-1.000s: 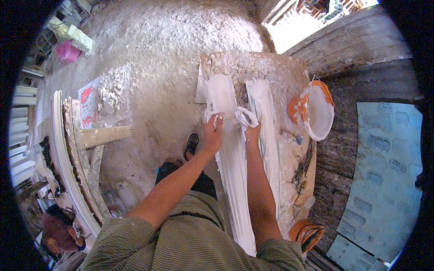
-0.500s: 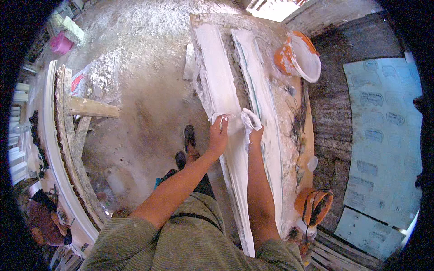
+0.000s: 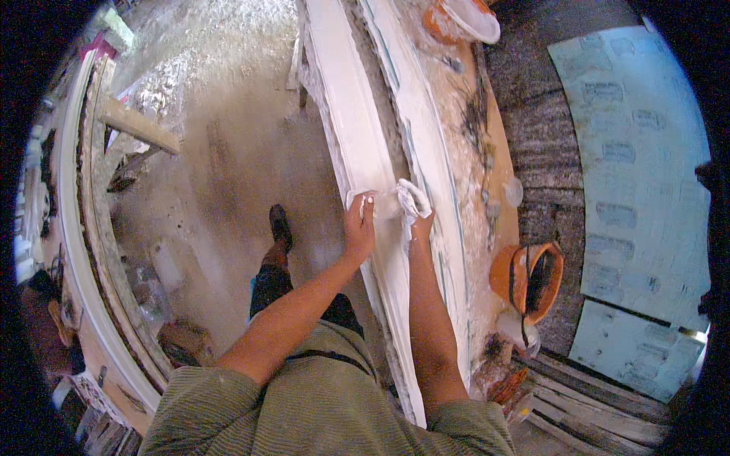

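Observation:
A long white plaster moulding (image 3: 357,121) runs lengthwise along the bench in front of me. My left hand (image 3: 360,224) is closed on one end of a thin white cloth-like piece (image 3: 386,204), at the moulding's left edge. My right hand (image 3: 420,226) grips the other, bunched end on the right side. Between the hands the piece spans the moulding and looks wet and partly see-through; its exact material is unclear. A second white strip (image 3: 422,114) lies alongside to the right, with a dark gap between the two.
An orange bucket with a white-coated rim (image 3: 456,21) stands at the far right. Another orange bucket (image 3: 525,281) sits nearer, beside a clear container (image 3: 518,333). Bluish sheets (image 3: 623,167) lie farther right. To the left are a wooden support (image 3: 141,125) and another long moulding (image 3: 72,197).
My hands and body have moved back toward the near end along the moulding, the cloth-like piece still stretched between them. Both buckets now appear higher in view. One foot shows instead of two.

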Demonstrator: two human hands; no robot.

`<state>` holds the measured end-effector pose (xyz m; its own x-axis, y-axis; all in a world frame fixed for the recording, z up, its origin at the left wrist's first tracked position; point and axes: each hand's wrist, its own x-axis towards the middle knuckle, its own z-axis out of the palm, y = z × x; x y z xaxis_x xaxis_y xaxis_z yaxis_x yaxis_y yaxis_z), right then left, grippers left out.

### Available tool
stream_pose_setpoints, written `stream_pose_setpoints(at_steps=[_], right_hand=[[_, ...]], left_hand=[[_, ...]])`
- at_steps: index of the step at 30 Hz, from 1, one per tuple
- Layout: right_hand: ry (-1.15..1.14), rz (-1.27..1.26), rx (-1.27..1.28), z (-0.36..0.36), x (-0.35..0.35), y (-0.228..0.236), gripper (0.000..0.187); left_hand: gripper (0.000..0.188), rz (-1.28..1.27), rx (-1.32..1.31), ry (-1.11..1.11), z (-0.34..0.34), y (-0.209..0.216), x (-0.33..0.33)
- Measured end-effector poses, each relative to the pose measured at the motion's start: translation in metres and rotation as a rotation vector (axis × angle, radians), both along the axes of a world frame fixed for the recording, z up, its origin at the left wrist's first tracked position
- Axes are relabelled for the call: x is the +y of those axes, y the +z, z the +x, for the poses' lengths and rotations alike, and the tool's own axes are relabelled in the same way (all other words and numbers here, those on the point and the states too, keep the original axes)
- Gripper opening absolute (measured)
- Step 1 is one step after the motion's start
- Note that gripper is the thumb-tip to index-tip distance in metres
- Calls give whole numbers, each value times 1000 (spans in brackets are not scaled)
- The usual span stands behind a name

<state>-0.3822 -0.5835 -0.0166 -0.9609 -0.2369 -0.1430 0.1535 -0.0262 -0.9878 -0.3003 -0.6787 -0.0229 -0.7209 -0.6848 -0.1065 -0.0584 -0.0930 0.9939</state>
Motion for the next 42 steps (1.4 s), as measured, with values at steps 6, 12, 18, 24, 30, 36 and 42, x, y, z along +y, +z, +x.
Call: stream_pose_setpoints(at_steps=[6, 12, 18, 24, 30, 36, 42], right_hand=[[14, -1, 53, 82, 96, -12, 29], [-38, 76, -13, 179, 197, -7, 28], [-115, 22, 12, 275, 290, -8, 29], [-112, 39, 20, 361, 388, -15, 28], [-114, 149, 58, 452, 493, -20, 29], [-151, 158, 4, 550, 591, -18, 28], [-225, 184, -31, 655, 700, -25, 28]], left_hand=[[28, -20, 12, 40, 81, -4, 99], [29, 23, -82, -29, 177, -2, 195], [24, 82, -123, -126, 267, 0, 287], [26, 15, 27, -149, 351, -9, 387], [28, 23, 18, -154, 436, -24, 493], [24, 86, -13, -286, 534, -28, 586], [24, 68, -30, -290, 634, -33, 696]])
